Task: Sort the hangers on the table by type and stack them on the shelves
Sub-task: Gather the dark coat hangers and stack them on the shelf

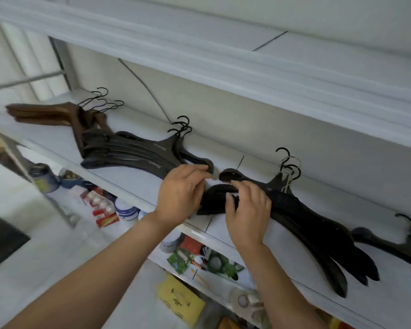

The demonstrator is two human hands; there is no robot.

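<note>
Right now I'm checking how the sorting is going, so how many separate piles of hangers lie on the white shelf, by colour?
Brown wooden hanger piles: 1
Black plastic hanger piles: 3, at left-centre, under the two hands, and far right
Total: 4 piles on the white shelf. Hangers within each pile overlap too much to count singly.

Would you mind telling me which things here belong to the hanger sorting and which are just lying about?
Job: brown wooden hangers; middle pile of black hangers; right pile of black hangers; white shelf.
Lying about: yellow box; red packets; white tub.
</note>
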